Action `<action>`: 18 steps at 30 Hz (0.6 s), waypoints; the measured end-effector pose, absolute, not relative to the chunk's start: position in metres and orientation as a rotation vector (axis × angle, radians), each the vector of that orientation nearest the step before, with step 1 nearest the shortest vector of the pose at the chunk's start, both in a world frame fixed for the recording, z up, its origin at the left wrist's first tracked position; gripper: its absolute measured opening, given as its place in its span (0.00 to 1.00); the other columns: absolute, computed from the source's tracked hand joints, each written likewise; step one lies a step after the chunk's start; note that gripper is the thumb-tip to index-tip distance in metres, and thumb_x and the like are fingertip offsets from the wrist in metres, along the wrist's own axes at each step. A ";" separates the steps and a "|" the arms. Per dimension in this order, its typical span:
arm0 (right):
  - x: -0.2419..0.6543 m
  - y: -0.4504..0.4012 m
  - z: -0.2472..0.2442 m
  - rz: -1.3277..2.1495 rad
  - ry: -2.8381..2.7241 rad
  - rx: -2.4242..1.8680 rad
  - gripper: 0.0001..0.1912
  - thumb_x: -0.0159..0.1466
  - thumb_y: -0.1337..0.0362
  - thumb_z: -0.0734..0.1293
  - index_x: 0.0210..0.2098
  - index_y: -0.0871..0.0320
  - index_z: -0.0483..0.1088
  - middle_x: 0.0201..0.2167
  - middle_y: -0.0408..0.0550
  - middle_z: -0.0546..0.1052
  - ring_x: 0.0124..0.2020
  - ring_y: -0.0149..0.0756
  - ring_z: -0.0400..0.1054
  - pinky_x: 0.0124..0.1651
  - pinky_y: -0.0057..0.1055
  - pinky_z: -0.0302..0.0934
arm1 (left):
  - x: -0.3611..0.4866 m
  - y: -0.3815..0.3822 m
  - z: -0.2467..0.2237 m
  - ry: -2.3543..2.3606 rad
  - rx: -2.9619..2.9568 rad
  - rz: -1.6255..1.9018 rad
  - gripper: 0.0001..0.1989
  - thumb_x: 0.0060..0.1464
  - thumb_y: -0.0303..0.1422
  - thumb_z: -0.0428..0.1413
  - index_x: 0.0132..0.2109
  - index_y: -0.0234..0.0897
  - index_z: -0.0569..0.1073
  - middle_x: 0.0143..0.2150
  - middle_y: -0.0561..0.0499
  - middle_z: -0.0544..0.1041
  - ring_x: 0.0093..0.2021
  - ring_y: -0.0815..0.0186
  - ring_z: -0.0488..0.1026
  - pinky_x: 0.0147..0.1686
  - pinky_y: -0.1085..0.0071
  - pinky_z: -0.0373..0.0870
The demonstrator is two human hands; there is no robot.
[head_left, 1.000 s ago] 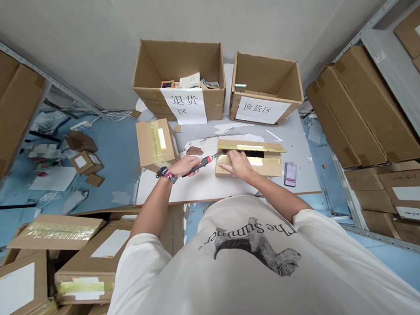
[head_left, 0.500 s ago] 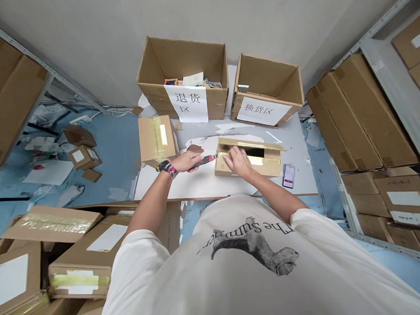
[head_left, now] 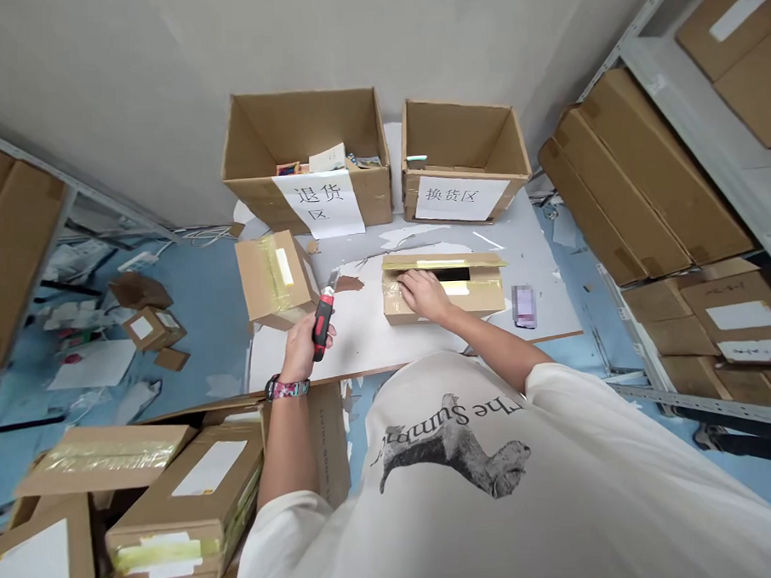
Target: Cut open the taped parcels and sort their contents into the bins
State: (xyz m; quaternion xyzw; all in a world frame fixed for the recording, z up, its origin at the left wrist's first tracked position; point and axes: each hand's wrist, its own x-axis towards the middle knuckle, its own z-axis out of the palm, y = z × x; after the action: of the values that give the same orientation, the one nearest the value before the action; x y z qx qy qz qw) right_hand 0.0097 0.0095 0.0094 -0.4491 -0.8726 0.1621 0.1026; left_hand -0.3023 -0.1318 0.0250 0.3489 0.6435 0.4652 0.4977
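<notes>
A taped cardboard box [head_left: 443,301] lies flat on the tabletop [head_left: 370,377], its top slit open; the right hand [head_left: 425,293] rests on it, open, fingers by the slit; the left hand [head_left: 302,350] is closed around a red-and-black utility knife [head_left: 323,323], blade up; a smaller taped carton [head_left: 273,278] sits nearby; two open cartons [head_left: 302,131] stand beyond.

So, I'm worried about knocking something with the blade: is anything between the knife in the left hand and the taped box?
Nothing visible is. Only white board lies between the left hand, gripping the red-and-black utility knife, and the taped cardboard box under the right hand. A torn brown scrap lies off that line, farther from the person.
</notes>
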 end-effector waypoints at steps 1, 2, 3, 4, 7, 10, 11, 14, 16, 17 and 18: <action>0.009 0.008 0.011 0.501 -2.567 -1.300 0.23 0.86 0.61 0.58 0.67 0.56 0.82 0.62 0.60 0.84 0.61 0.56 0.74 0.66 0.48 0.63 | -0.294 -0.130 0.027 1.541 0.833 1.201 0.24 0.69 0.55 0.56 0.50 0.38 0.77 0.31 0.49 0.83 0.24 0.66 0.74 0.25 0.71 0.70; 0.008 0.006 0.013 0.539 -2.546 -1.270 0.23 0.86 0.60 0.58 0.66 0.56 0.82 0.62 0.60 0.84 0.62 0.55 0.74 0.67 0.47 0.64 | -0.284 -0.127 0.029 1.517 0.828 1.254 0.24 0.70 0.56 0.56 0.51 0.39 0.76 0.31 0.49 0.83 0.25 0.65 0.75 0.26 0.71 0.71; 0.008 0.004 0.014 0.589 -2.507 -1.242 0.23 0.86 0.59 0.58 0.65 0.55 0.83 0.62 0.60 0.84 0.62 0.53 0.74 0.68 0.47 0.64 | -0.271 -0.122 0.031 1.494 0.833 1.289 0.25 0.70 0.57 0.55 0.53 0.39 0.76 0.31 0.49 0.83 0.26 0.64 0.76 0.27 0.70 0.72; 0.007 0.000 0.016 0.650 -2.448 -1.216 0.24 0.87 0.57 0.57 0.64 0.55 0.84 0.62 0.59 0.84 0.62 0.52 0.74 0.69 0.46 0.65 | -0.257 -0.117 0.032 1.471 0.848 1.300 0.27 0.70 0.59 0.55 0.55 0.40 0.75 0.30 0.50 0.83 0.27 0.63 0.76 0.28 0.70 0.72; 0.008 -0.016 0.019 0.850 -2.176 -1.136 0.30 0.88 0.49 0.53 0.60 0.53 0.85 0.61 0.58 0.85 0.64 0.49 0.76 0.72 0.45 0.67 | -0.209 -0.098 0.031 1.379 0.924 1.253 0.31 0.69 0.65 0.56 0.56 0.40 0.74 0.31 0.50 0.82 0.28 0.62 0.76 0.30 0.68 0.73; 0.012 -0.031 0.021 1.026 -1.871 -1.074 0.33 0.86 0.39 0.55 0.55 0.53 0.85 0.58 0.56 0.86 0.63 0.50 0.78 0.72 0.48 0.69 | -0.168 -0.081 0.028 1.305 0.971 1.209 0.33 0.69 0.66 0.57 0.57 0.40 0.76 0.36 0.48 0.84 0.33 0.60 0.78 0.35 0.65 0.77; 0.014 -0.035 0.022 1.099 -1.759 -1.080 0.33 0.83 0.34 0.59 0.54 0.52 0.85 0.57 0.55 0.86 0.61 0.51 0.79 0.70 0.49 0.71 | -0.157 -0.076 0.027 1.305 0.999 1.211 0.33 0.69 0.66 0.58 0.57 0.40 0.77 0.39 0.47 0.85 0.36 0.59 0.80 0.39 0.64 0.79; 0.023 -0.040 0.023 1.354 -1.369 -1.122 0.35 0.72 0.26 0.70 0.54 0.50 0.84 0.53 0.51 0.87 0.55 0.50 0.81 0.64 0.47 0.77 | -0.132 -0.063 0.027 1.304 1.106 1.212 0.31 0.68 0.64 0.61 0.56 0.40 0.81 0.48 0.44 0.86 0.48 0.56 0.83 0.51 0.61 0.81; 0.031 -0.042 0.026 1.479 -1.130 -1.109 0.37 0.65 0.26 0.76 0.55 0.50 0.84 0.53 0.50 0.88 0.55 0.48 0.81 0.61 0.44 0.78 | -0.122 -0.054 0.028 1.261 1.158 1.160 0.30 0.67 0.63 0.63 0.54 0.40 0.82 0.49 0.43 0.86 0.51 0.55 0.82 0.54 0.61 0.80; 0.036 -0.042 0.028 1.520 -1.042 -1.095 0.37 0.63 0.27 0.79 0.55 0.49 0.84 0.54 0.50 0.88 0.55 0.48 0.82 0.59 0.43 0.79 | -0.118 -0.050 0.030 1.236 1.180 1.118 0.30 0.67 0.63 0.63 0.53 0.39 0.83 0.48 0.43 0.86 0.50 0.55 0.82 0.53 0.61 0.79; 0.042 -0.043 0.030 1.553 -0.976 -1.080 0.37 0.61 0.28 0.81 0.55 0.49 0.84 0.54 0.50 0.88 0.54 0.48 0.82 0.56 0.42 0.79 | -0.115 -0.046 0.032 1.217 1.211 1.070 0.31 0.67 0.63 0.62 0.52 0.39 0.84 0.46 0.44 0.86 0.48 0.55 0.81 0.51 0.61 0.79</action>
State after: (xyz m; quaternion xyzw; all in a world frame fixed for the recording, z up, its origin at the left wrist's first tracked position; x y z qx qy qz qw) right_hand 0.0416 -0.0430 0.0304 -0.4437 -0.4009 0.6381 0.4850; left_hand -0.1151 -0.0457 0.0317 0.5073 0.5098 0.4484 0.5307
